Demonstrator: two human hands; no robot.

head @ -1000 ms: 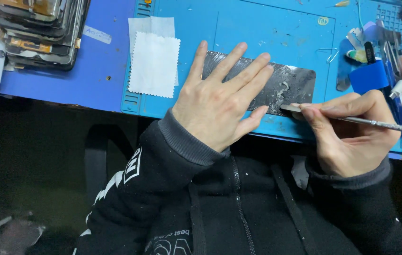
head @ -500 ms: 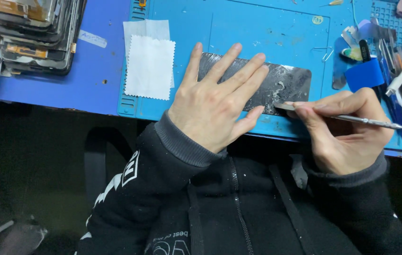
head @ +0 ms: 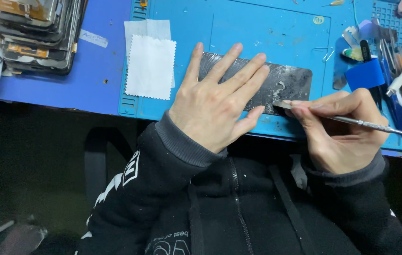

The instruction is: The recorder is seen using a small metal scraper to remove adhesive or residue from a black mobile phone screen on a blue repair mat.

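Blue mat (head: 267,28) fills the upper middle of the frame, and on it I count one dark panel (head: 286,82), two white cloths (head: 150,66) overlapping at upper left of the mat, and one stack of phone parts (head: 35,33) off the mat in the far upper left corner. One metal tool (head: 366,124) crosses the right side, and a clutter of small tools (head: 380,52) sits at upper right (too jumbled for me to count).

My left hand (head: 212,106) lies flat, palm down, over the left half of the panel, fingers straight and spread apart, pointing toward the upper right. My right hand (head: 340,134) sits at lower right of the mat, thumb and fingers pinched together on the tool near its flat tip, which touches the panel's lower edge just right of the left hand's little finger. The handle runs out toward the right edge.

Against half a second ago, both hands keep the same pose and grip; only the whole scene sits a shade differently in the frame.
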